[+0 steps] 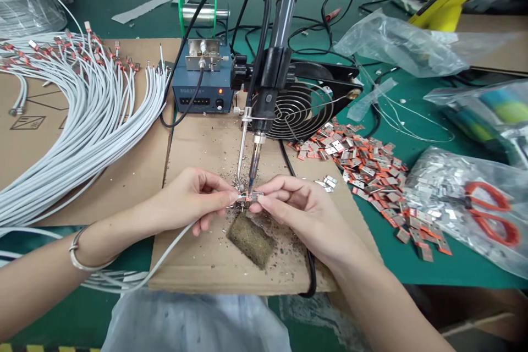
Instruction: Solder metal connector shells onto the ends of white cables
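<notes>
My left hand [206, 201] pinches a white cable [175, 245] close to its end, and the cable trails down to the left. Opposite it, my right hand [289, 201] grips a small metal USB connector [256, 196] between thumb and fingers. Cable end and connector meet right under the tip of a mounted soldering iron [256, 157]; whether the tip touches them I cannot tell. A thin bent metal solder-feed tube [242, 159] comes down beside the tip. Below my hands lies a brown sponge [251, 239] among dark solder crumbs on a cardboard sheet [193, 269].
A bundle of white cables [124, 121] curves across the left. Behind stand a blue soldering station [202, 91], a solder spool [200, 14] and a fan [299, 110]. On the right are piled connectors [371, 168] and a plastic bag [445, 176] with orange-handled scissors [493, 213].
</notes>
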### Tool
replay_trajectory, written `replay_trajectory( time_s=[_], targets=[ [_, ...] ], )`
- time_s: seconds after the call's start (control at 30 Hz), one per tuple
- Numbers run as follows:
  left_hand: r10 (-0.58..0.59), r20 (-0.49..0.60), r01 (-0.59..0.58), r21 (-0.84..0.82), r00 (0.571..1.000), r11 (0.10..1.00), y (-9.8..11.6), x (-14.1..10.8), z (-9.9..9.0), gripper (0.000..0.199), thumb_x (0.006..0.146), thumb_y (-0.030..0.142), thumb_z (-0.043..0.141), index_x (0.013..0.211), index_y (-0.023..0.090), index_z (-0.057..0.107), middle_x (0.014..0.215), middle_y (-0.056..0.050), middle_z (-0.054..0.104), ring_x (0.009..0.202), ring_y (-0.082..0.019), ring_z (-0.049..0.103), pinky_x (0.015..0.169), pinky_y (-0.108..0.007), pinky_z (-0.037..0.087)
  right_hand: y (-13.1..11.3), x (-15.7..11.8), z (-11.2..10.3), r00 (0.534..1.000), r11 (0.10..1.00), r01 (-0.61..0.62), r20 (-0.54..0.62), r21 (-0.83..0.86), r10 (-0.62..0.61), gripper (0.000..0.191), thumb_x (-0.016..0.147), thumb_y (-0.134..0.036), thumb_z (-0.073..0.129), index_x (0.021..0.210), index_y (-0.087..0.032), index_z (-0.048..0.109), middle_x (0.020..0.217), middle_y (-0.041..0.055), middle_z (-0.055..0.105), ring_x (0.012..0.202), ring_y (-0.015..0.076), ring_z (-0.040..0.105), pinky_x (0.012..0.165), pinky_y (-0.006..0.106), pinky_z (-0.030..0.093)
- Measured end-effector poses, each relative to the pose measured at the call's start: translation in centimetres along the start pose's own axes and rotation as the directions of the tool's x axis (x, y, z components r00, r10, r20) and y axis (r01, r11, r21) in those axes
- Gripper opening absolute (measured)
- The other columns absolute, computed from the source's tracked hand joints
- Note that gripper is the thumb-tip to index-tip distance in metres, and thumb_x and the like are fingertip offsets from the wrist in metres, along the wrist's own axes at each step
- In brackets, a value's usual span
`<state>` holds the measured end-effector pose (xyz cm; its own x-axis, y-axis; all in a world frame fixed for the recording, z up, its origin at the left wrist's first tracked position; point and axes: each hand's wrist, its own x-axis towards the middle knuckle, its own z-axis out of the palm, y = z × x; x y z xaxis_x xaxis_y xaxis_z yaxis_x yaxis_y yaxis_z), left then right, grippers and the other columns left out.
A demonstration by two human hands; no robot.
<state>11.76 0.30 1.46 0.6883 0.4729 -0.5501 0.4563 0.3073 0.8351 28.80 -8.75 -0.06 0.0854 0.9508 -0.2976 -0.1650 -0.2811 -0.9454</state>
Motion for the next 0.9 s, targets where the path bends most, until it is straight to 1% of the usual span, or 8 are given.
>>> replay_trajectory(
  time_s=[0.17,0.33,0.47,0.63,0.77,0.9],
  targets=[
    [-0.006,0.001,0.006,-0.027,1.000,1.000,0.23,-0.08,0.02,0.016,0.081,0.025,0.057,0.070,0.013,0.062,0.049,0.007,0.051,0.031,-0.002,0.043,0.028,-0.011,0.035,-0.02,-0.02,0.04,1.000,1.000,-0.006,0.006,0.029,0.006,0.016,0.068,-0.030,0.075,0.074,-0.018,0.067,0.065,0.0017,0.071,0.062,0.0120,0.066,0.060,0.021,0.051],
    [0.000,0.004,0.000,-0.018,1.000,1.000,0.18,0.15,0.01,0.015,0.081,0.024,0.057,0.073,0.013,0.063,0.051,0.007,0.051,0.031,-0.002,0.043,0.028,-0.010,0.035,0.04,0.06,-0.10,1.000,0.999,-0.010,0.012,0.042,0.009,0.012,0.069,-0.027,0.074,0.074,-0.018,0.067,0.065,0.0008,0.071,0.061,0.0098,0.066,0.060,0.018,0.050],
    [0.006,0.022,-0.006,-0.001,1.000,1.000,0.04,0.28,0.09,0.019,0.083,0.024,0.056,0.067,0.013,0.059,0.048,0.007,0.051,0.031,-0.002,0.044,0.029,-0.010,0.036,0.06,0.10,-0.16,1.000,0.999,-0.011,-0.001,0.045,0.011,0.011,0.068,-0.024,0.075,0.073,-0.018,0.067,0.064,0.0004,0.070,0.059,0.0089,0.065,0.058,0.017,0.049],
    [0.004,0.020,-0.004,0.011,1.000,1.000,0.17,0.23,0.14,0.023,0.084,0.022,0.054,0.063,0.014,0.057,0.040,0.008,0.046,0.030,-0.002,0.042,0.028,-0.009,0.035,0.09,0.12,-0.08,1.000,0.999,-0.003,-0.007,0.042,0.004,0.012,0.067,-0.025,0.076,0.072,-0.018,0.067,0.064,0.0014,0.071,0.060,0.0108,0.066,0.058,0.019,0.051],
    [-0.005,0.018,0.005,0.002,1.000,1.000,0.30,0.06,0.07,0.018,0.083,0.022,0.055,0.067,0.013,0.059,0.047,0.008,0.050,0.031,-0.002,0.044,0.028,-0.009,0.036,0.26,0.14,-0.07,1.000,0.997,0.021,0.007,0.080,-0.022,0.014,0.066,-0.026,0.077,0.073,-0.018,0.068,0.063,0.0003,0.071,0.058,0.0097,0.066,0.057,0.017,0.051],
    [-0.005,0.024,0.005,0.000,1.000,1.000,0.25,-0.10,-0.03,0.019,0.082,0.025,0.056,0.069,0.013,0.060,0.051,0.007,0.051,0.032,-0.002,0.045,0.028,-0.009,0.035,0.35,0.16,-0.07,0.999,0.993,0.033,0.024,0.109,-0.036,0.013,0.067,-0.026,0.077,0.074,-0.019,0.068,0.064,-0.0003,0.072,0.059,0.0084,0.066,0.057,0.015,0.051]
  ],
)
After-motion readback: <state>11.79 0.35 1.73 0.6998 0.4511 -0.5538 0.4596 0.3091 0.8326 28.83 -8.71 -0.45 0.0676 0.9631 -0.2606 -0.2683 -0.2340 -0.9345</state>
